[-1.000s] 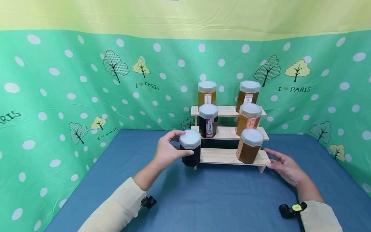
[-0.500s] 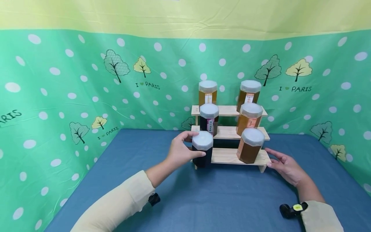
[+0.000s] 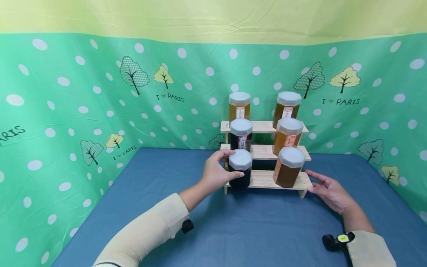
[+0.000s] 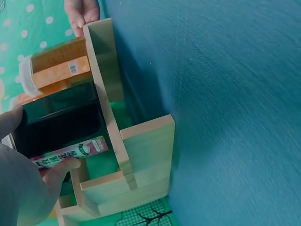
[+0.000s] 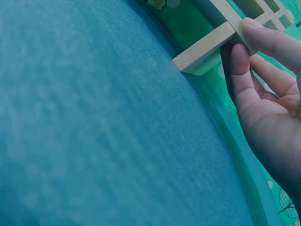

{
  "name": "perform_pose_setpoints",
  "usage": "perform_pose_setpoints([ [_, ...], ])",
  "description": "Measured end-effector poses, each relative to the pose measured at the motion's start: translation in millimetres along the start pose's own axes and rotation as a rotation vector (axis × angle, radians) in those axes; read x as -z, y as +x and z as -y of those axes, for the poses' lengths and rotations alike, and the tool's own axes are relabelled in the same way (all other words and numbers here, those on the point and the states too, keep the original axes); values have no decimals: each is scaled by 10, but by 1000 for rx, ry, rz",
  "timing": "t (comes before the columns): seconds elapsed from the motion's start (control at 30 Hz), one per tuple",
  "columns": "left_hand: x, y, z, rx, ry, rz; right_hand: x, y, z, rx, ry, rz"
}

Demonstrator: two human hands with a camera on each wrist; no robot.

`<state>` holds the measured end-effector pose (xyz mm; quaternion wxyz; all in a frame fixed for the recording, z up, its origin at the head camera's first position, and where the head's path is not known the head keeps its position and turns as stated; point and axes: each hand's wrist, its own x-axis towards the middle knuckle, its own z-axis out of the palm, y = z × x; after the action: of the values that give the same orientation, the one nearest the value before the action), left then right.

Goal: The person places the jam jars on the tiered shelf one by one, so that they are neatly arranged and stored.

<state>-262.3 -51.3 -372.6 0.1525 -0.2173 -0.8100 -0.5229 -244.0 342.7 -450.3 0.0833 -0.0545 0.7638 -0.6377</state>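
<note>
My left hand (image 3: pixel 218 170) grips a dark jar (image 3: pixel 240 179) with a frosted white lid, thumb on its front and fingers around the far side. Its base is right at the left part of the bottom step of a tiered wooden display stand (image 3: pixel 263 180). A pink-and-white label (image 4: pixel 70 153) shows on this jar in the left wrist view. At the stand's right end, my right hand (image 3: pixel 330 192) pinches the end of the bottom step between thumb and fingers. A brown jar (image 3: pixel 287 172) stands on the right of that same step.
On the middle step are another dark jar (image 3: pixel 241 139) with a purple label and an amber jar (image 3: pixel 287 141). Two more honey-coloured jars, left (image 3: pixel 239 109) and right (image 3: pixel 286 111), occupy the top step. A blue cloth (image 3: pixel 253 230) covers the table before a green dotted curtain (image 3: pixel 186 111).
My left hand has carried the dark jar rightward, from the stand's left end to over the bottom step's left part. My right hand has stayed at the stand's right end.
</note>
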Motion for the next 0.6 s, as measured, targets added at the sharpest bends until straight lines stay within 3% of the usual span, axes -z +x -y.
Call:
perform_pose_setpoints([
  [0.3, -64, 61, 74, 8, -82, 23, 3, 6, -5, 32, 1, 3],
  [0.6, -68, 59, 123, 16, -120, 24, -6, -1, 9, 8, 8, -2],
])
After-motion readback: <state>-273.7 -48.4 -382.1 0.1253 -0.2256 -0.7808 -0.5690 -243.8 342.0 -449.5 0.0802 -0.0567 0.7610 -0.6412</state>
